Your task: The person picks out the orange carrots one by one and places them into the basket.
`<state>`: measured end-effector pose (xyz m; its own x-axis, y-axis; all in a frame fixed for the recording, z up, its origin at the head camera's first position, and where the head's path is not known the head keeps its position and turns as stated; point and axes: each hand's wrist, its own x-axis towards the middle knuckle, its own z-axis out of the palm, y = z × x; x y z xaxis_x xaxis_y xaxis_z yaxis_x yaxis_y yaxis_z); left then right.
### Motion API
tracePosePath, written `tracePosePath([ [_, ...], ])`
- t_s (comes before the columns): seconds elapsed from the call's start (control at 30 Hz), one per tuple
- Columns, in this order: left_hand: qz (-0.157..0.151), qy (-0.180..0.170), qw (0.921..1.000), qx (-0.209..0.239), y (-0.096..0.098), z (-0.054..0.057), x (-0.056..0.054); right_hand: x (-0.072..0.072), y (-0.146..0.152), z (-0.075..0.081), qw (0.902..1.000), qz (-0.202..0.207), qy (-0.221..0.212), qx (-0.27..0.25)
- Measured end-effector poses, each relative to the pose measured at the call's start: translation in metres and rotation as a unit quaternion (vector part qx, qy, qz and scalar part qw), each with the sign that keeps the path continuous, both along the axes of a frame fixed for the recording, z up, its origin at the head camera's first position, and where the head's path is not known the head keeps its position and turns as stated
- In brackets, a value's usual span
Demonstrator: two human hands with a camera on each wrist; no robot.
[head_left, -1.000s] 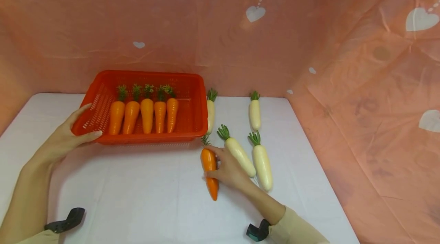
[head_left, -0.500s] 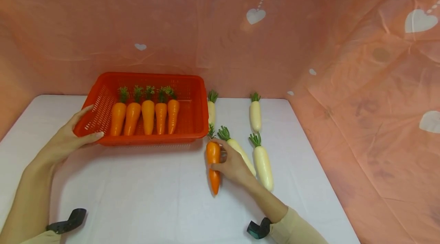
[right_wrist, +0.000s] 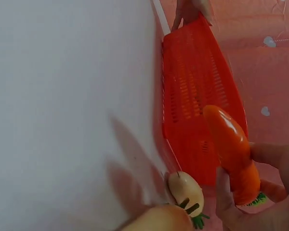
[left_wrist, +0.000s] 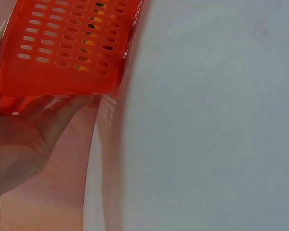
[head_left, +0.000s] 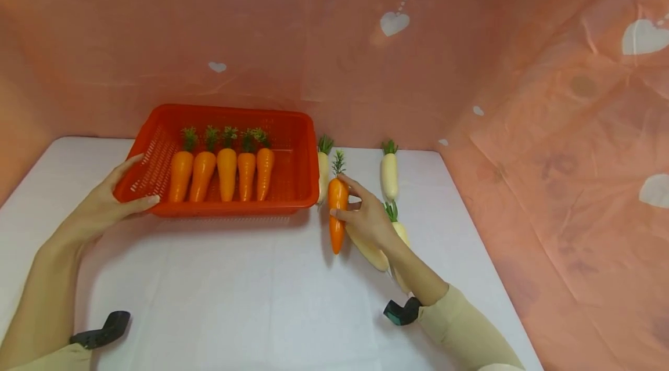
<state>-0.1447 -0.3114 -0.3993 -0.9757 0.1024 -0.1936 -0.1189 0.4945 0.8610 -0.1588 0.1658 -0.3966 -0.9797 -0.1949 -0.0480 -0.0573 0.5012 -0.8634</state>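
A red plastic basket (head_left: 235, 208) stands at the back left of the table, with several orange carrots (head_left: 227, 173) lying side by side in it, green tops to the back. My left hand (head_left: 107, 205) grips the basket's left end, thumb over the rim; the left wrist view shows fingers under that rim. Just right of the basket, my right hand (head_left: 366, 214) pinches another carrot (head_left: 337, 214) between thumb and fingers. This carrot is held above the table, tip toward me, as the shadow in the right wrist view shows. Several white radishes lie around and below the right hand.
One white radish (head_left: 323, 176) lies close against the basket's right side, and another (head_left: 389, 176) farther right at the back. Two more lie partly hidden under the right hand and forearm. A peach cloth (head_left: 340, 57) hangs behind the white table (head_left: 219, 290) and along its right.
My right hand has raised the carrot and carried it away from me and slightly right, over the radishes beside the basket. My left hand keeps its hold on the basket.
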Motion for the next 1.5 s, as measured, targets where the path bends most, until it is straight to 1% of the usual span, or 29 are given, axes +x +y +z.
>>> tracePosePath([
  [0.1,-0.003,0.0,1.0,-0.002,0.001,0.002,-0.001,-0.013,0.001,0.005,0.9999,0.009,0.007,-0.01],
  [0.27,-0.004,0.001,1.0,0.003,0.001,0.003,-0.001,-0.035,0.001,0.012,0.9993,0.018,-0.003,-0.031],
  [0.5,-0.009,0.015,0.9998,-0.004,0.001,0.003,0.0,-0.057,-0.006,0.027,0.9994,0.03,0.007,-0.015],
  [0.7,-0.01,0.016,0.9998,-0.002,-0.001,0.001,0.0,-0.072,-0.018,0.041,0.999,0.042,0.012,-0.003],
  [0.8,-0.01,0.016,0.9998,-0.003,-0.001,0.0,-0.001,-0.079,-0.026,0.046,0.9986,0.05,0.01,-0.012],
  [1.0,-0.009,0.018,0.9998,-0.007,-0.002,0.0,-0.001,-0.095,-0.044,0.048,0.9964,0.061,0.005,-0.059],
  [1.1,-0.01,0.021,0.9997,-0.009,-0.003,0.0,-0.001,-0.1,-0.056,0.05,0.995,0.066,0.004,-0.074],
  [1.33,-0.008,0.023,0.9997,-0.003,-0.004,-0.001,-0.001,-0.107,-0.089,0.051,0.9956,0.069,-0.001,-0.064],
  [1.43,-0.007,0.025,0.9997,0.0,-0.003,-0.002,0.0,-0.109,-0.101,0.05,0.9945,0.072,-0.016,-0.075],
  [1.5,-0.007,0.026,0.9996,0.0,-0.002,-0.002,0.0,-0.111,-0.109,0.049,0.9923,0.072,-0.037,-0.094],
])
